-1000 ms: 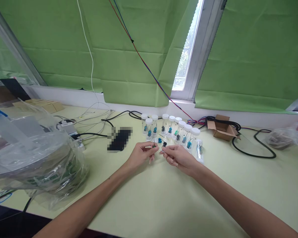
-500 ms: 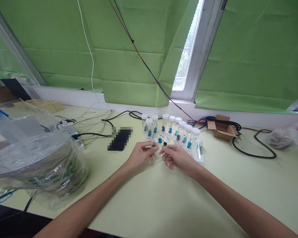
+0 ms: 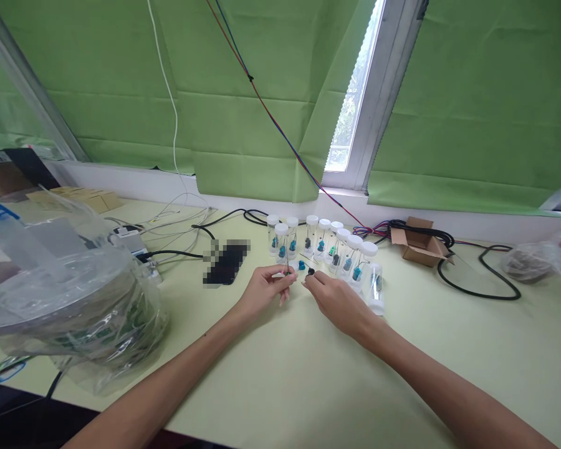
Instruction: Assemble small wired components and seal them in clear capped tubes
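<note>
My left hand (image 3: 266, 288) pinches a small dark part with a thin stem (image 3: 287, 252) that stands up from the fingertips; the part itself is mostly hidden. Close by on the right, my right hand (image 3: 334, 300) is turned palm down with its fingers drawn together, and whatever they grip is hidden. Just beyond its fingertips lies a small black piece (image 3: 311, 271); whether they touch it I cannot tell. A small blue piece (image 3: 302, 265) rests between the hands. Behind them stand several clear, white-capped tubes (image 3: 324, 234) with small coloured pieces and thin stems inside.
To the left are a dark phone (image 3: 228, 262) and a large plastic-wrapped spool (image 3: 70, 299). An open cardboard box (image 3: 421, 243) and a looped black cable (image 3: 477, 294) lie at the right. Green blinds (image 3: 252, 137) hang behind the table (image 3: 280, 380).
My right hand has turned more palm down and its fingers have moved toward the black piece. My left hand stays nearly in place, still pinching the stemmed part.
</note>
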`<state>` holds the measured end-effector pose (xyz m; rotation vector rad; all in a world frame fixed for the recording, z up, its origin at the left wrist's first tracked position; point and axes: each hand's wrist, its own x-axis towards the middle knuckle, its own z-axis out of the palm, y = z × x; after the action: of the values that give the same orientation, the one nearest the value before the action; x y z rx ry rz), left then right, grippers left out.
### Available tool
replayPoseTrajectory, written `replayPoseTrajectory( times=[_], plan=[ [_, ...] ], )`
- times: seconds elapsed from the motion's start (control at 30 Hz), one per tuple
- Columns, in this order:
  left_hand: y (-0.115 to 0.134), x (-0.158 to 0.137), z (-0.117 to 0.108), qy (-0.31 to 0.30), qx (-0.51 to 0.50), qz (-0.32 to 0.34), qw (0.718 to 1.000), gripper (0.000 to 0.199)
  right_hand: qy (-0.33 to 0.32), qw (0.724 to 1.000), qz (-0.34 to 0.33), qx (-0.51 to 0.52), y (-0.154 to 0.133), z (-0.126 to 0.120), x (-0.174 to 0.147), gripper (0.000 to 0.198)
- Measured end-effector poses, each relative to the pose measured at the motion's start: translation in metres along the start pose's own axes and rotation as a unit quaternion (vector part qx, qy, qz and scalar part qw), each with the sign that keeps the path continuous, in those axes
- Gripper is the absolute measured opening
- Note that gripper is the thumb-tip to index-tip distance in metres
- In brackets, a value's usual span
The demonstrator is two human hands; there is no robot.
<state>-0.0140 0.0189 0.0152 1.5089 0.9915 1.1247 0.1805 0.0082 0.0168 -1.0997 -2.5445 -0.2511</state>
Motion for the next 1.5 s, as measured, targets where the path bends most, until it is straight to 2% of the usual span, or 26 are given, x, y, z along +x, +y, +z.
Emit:
replayPoseTrajectory(
  times=[0.13, 0.27, 0.4, 0.5, 0.67, 0.87, 0.93, 1.07, 1.13, 1.17, 1.23, 1.33, 1.43, 1.5],
  plan=[
    [-0.001, 0.0, 0.0, -0.005, -0.004, 0.001, 1.0, 0.031, 0.001, 0.998, 0.021, 0.062, -0.003, -0.003, 0.001, 0.023],
    [-0.001, -0.001, 0.0, -0.016, -0.007, 0.004, 1.0, 0.029, 0.033, 0.982, 0.052, 0.177, -0.007, -0.006, 0.001, 0.03],
    [0.0, -0.001, -0.001, -0.022, -0.009, 0.006, 1.0, 0.028, 0.041, 0.949, 0.097, 0.297, -0.009, -0.007, 0.002, 0.034],
    [-0.002, -0.001, -0.001, -0.027, -0.008, 0.01, 1.0, 0.029, 0.017, 0.909, 0.147, 0.39, -0.011, -0.008, 0.003, 0.034],
    [-0.003, 0.0, -0.001, -0.03, 0.0, 0.014, 0.999, 0.033, -0.032, 0.819, 0.223, 0.527, -0.013, -0.012, 0.007, 0.03],
    [-0.002, -0.001, 0.0, -0.032, 0.02, 0.021, 0.999, 0.034, -0.082, 0.7, 0.269, 0.656, -0.01, -0.013, 0.008, 0.026],
    [-0.002, -0.001, 0.0, -0.034, 0.032, 0.023, 0.999, 0.033, -0.097, 0.649, 0.286, 0.698, -0.008, -0.012, 0.008, 0.025],
    [-0.004, -0.001, 0.0, -0.034, 0.041, 0.024, 0.998, 0.032, -0.132, 0.526, 0.336, 0.77, -0.004, -0.011, 0.009, 0.019],
    [-0.004, -0.001, 0.0, -0.035, 0.04, 0.025, 0.998, 0.032, -0.141, 0.483, 0.355, 0.787, -0.003, -0.011, 0.009, 0.019],
    [-0.004, -0.001, 0.0, -0.035, 0.04, 0.024, 0.998, 0.031, -0.143, 0.473, 0.361, 0.791, -0.003, -0.011, 0.01, 0.02],
    [-0.004, -0.001, 0.0, -0.031, 0.041, 0.025, 0.998, 0.032, -0.139, 0.475, 0.364, 0.789, -0.003, -0.012, 0.01, 0.02],
    [-0.006, 0.0, 0.0, -0.027, 0.041, 0.023, 0.999, 0.034, -0.132, 0.512, 0.347, 0.775, -0.004, -0.011, 0.01, 0.02],
    [-0.007, 0.001, 0.0, -0.022, 0.025, 0.022, 0.999, 0.036, -0.117, 0.584, 0.319, 0.737, -0.006, -0.012, 0.01, 0.024],
    [-0.008, 0.002, -0.001, -0.017, 0.015, 0.024, 0.999, 0.037, -0.104, 0.659, 0.299, 0.682, -0.008, -0.014, 0.01, 0.027]
  ],
)
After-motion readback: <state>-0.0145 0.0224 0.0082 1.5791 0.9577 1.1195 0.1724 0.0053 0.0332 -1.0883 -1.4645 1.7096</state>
